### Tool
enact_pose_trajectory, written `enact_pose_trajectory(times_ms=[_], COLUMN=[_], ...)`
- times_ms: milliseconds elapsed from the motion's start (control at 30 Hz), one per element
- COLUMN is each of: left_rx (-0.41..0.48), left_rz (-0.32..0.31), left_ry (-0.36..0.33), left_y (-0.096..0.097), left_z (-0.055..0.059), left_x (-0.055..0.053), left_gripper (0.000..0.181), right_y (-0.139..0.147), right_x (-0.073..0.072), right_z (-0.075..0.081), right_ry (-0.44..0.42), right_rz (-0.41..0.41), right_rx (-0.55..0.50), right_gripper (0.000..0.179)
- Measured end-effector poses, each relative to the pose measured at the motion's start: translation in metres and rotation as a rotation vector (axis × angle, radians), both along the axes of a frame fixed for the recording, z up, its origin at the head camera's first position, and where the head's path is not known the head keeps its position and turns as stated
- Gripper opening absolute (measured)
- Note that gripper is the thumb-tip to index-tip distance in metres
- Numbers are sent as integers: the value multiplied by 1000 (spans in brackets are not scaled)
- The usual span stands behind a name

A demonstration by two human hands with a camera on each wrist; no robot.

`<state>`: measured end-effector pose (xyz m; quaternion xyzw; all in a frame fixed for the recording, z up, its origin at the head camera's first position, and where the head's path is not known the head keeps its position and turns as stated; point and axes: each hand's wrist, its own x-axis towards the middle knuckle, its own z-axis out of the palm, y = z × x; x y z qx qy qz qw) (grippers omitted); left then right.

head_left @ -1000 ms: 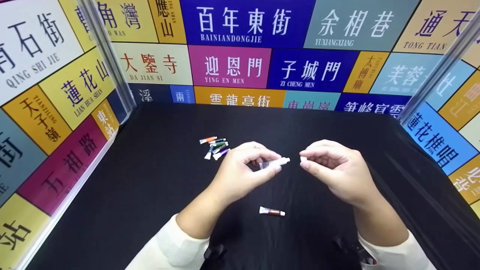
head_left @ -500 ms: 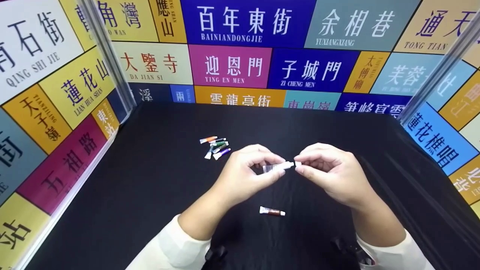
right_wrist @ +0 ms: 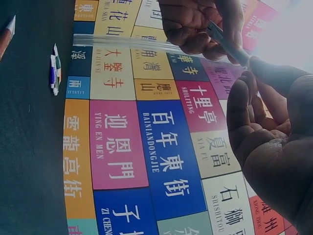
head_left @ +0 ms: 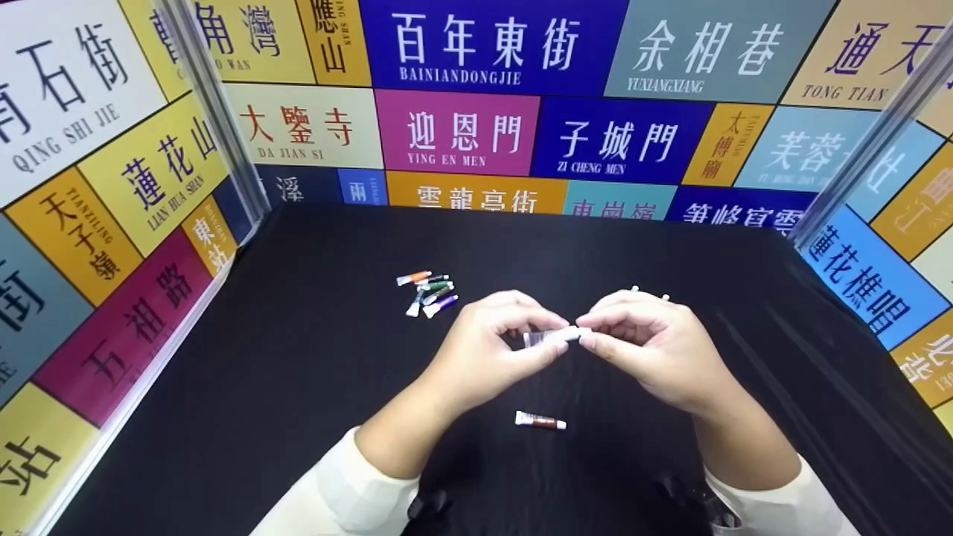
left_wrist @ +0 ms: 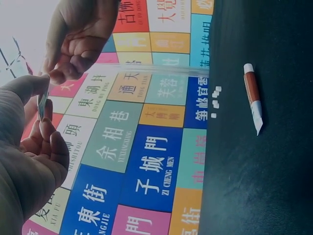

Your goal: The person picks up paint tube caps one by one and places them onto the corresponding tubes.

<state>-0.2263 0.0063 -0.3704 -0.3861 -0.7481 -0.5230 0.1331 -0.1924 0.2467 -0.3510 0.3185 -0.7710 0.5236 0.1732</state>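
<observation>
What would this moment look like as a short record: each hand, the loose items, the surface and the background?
Left hand: pinches a pale tube
Right hand: pinches a white cap at the tube's end; whether seated, cannot tell
Loose tube: reddish-brown, lying nearer the person than the hands
Tube cluster: left of the left hand, orange, green and purple included
White pieces: several, small, lying apart from the loose tube
Surface: black cloth
Background: coloured panels with lettering
</observation>
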Motion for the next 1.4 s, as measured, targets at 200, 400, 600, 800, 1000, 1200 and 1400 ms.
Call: enact_pose_trajectory(times_ms=[200, 400, 600, 800, 1000, 1200, 1400], left_rx=[-5, 1, 3, 17, 35, 44, 45], left_rz=[-4, -6, -4, 12, 27, 38, 40], left_ry=[-10, -13, -5, -29, -42, -55, -72], left_y=[0, 3, 4, 2, 2, 1, 1], left_z=[-1, -2, -2, -3, -3, -2, -2], left_x=[0, 0, 0, -2, -4, -3, -3], left_gripper=[14, 14, 15, 15, 16, 16, 16], right_y=[0, 0, 0, 1, 2, 4, 4], right_x=[0, -1, -2, -1, 0, -2, -3], right_z=[0, -2, -2, -1, 1, 0, -1], right_ry=[-29, -17, -21, -54, -57, 38, 72], right_rz=[-92, -191, -196, -178, -116, -41, -40], right_rx=[91, 181, 178, 109, 45, 30, 63], right_gripper=[20, 20, 24, 19, 33, 30, 31])
